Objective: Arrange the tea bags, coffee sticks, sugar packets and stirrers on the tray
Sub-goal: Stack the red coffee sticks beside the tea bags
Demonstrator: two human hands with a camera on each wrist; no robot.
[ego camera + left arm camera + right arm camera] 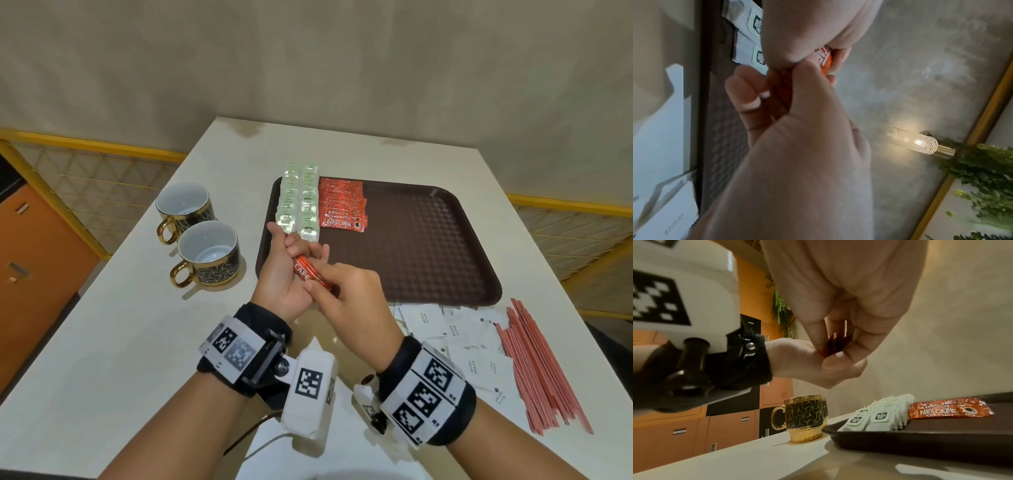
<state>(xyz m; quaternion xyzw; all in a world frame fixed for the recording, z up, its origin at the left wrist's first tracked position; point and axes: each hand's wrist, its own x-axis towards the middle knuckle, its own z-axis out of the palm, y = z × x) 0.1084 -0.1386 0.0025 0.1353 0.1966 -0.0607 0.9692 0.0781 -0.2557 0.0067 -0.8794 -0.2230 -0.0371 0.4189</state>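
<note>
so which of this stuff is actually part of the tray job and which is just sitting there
Part of the job: tray, tea bags, coffee sticks, sugar packets, stirrers.
Just lying about: two cups, wall lamp.

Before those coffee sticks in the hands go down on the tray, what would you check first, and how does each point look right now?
1. Bundle of coffee sticks held securely: ok; the left hand cups it and the right hand pinches its near end.
2. Free space on the tray beside the laid Nescafe row: ok.
3. Tea bags already lined up in two rows along the tray's left side: ok.
4. Sugar packets and stirrers on the tray: not ok; they lie on the table.
5. Number of sticks in the grip: cannot tell.
</note>
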